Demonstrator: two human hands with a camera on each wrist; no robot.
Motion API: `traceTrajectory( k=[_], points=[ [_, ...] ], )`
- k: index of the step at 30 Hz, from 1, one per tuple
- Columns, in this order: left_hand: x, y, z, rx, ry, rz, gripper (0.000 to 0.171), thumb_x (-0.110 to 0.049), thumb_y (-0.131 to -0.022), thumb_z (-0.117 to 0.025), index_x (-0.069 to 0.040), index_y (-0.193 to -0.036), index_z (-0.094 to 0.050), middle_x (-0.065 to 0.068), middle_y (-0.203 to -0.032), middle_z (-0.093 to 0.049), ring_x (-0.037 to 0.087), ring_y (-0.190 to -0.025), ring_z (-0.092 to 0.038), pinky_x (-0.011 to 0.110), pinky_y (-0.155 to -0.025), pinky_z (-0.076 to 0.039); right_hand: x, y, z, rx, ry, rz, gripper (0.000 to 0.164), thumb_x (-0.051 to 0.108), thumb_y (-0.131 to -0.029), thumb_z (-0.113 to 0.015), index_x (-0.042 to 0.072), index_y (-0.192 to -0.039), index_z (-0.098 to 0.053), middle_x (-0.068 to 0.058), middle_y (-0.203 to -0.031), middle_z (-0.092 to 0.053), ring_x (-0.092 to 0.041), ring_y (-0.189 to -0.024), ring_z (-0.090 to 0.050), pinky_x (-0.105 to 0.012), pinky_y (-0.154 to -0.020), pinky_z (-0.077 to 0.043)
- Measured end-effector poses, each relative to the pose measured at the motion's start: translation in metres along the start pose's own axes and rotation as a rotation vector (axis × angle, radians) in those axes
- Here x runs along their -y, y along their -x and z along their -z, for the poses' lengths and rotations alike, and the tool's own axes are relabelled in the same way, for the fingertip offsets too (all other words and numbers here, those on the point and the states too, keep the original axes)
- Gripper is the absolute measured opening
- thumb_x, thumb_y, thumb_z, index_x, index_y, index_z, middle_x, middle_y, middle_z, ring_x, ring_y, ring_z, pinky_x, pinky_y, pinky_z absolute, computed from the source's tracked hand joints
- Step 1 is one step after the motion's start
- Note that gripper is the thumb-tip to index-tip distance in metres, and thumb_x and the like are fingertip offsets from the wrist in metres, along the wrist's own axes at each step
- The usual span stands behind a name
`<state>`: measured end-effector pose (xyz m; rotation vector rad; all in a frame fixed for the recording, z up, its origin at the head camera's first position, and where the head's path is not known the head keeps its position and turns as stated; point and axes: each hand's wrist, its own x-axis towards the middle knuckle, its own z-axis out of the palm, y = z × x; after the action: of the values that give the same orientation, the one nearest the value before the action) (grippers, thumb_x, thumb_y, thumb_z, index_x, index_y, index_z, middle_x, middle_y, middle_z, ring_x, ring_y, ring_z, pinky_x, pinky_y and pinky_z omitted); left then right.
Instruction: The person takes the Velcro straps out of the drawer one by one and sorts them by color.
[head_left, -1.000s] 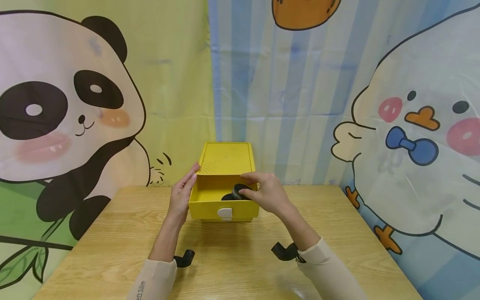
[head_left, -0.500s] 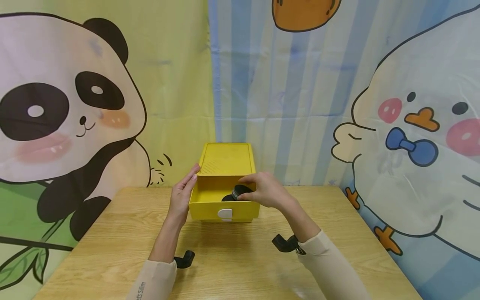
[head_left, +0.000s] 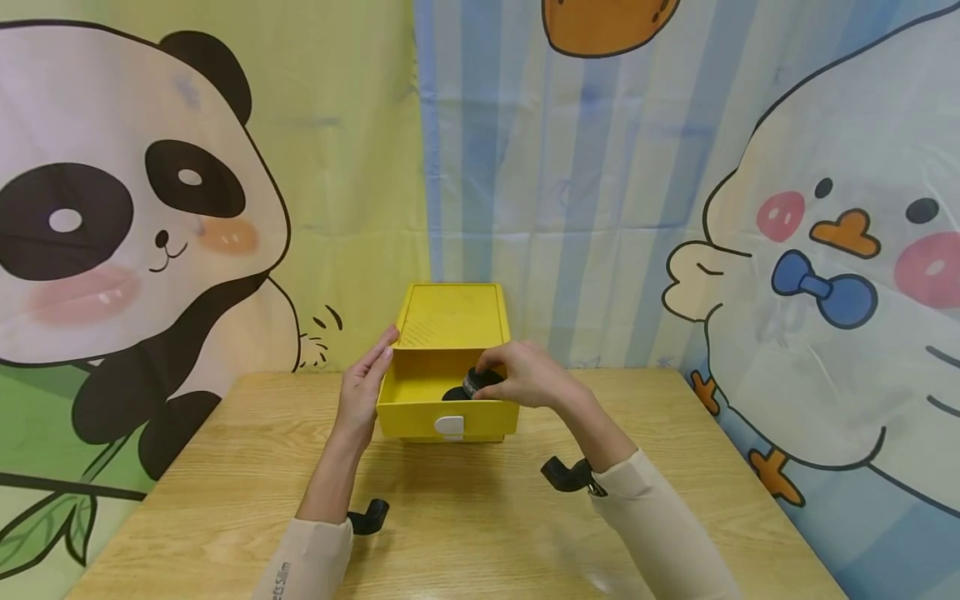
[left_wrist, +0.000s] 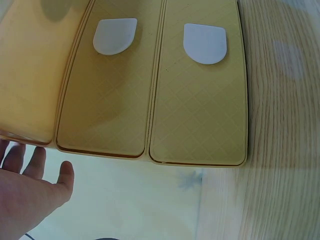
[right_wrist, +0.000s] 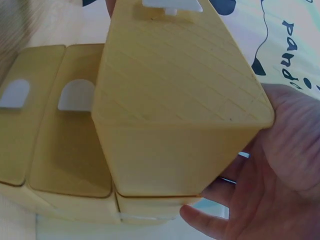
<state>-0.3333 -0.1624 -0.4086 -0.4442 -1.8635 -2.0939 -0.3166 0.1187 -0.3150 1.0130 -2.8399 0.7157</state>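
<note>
In drawer [head_left: 411,421], three o'clock: right hand [head_left: 531,375] pinches half-hidden black roll [head_left: 472,384], likely light, best edge-held; left hand [head_left: 360,393] straight-fingered at nine.

At two o'clock, right wrist view, the cloth [right_wrist: 276,67] read "panda"; head view, seven o'clock, left sleeve [head_left: 306,557] lettering was unclear.

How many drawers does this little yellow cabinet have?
3. The top drawer is pulled out; below it, the middle drawer and the bottom drawer are both closed. No others appear hidden, since the bottom one sits right above the tabletop.
</note>
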Motion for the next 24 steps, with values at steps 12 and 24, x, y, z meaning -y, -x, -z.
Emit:
traceTrajectory(
  k=[12, 24],
  points=[
    [-0.0016, 0.0014, -0.0008, -0.002, 0.007, 0.011, 0.049, -0.036, -0.110, -0.054, -0.016, -0.154, -0.052, -0.002, -0.164, -0.045, 0.007, -0.156, -0.032, 0.037, -0.132, -0.020, 0.0038, -0.0022, 0.0066, 0.113, 0.152, 0.031, 0.028, 0.035, -0.092, -0.082, 0.016, -0.110, -0.071, 0.005, -0.102, -0.072, -0.012, -0.083, -0.061, -0.031, -0.076, -0.053],
    [-0.0019, 0.0011, -0.0001, -0.002, 0.010, 0.005, 0.050, -0.036, -0.110, -0.054, -0.014, -0.155, -0.051, -0.001, -0.165, -0.043, 0.007, -0.156, -0.030, 0.036, -0.132, -0.021, 0.0100, -0.0054, 0.0097, 0.218, 0.267, 0.011, 0.030, 0.042, -0.100, -0.070, 0.016, -0.114, -0.061, 0.001, -0.107, -0.072, -0.014, -0.085, -0.061, -0.034, -0.080, -0.053]
  ],
)
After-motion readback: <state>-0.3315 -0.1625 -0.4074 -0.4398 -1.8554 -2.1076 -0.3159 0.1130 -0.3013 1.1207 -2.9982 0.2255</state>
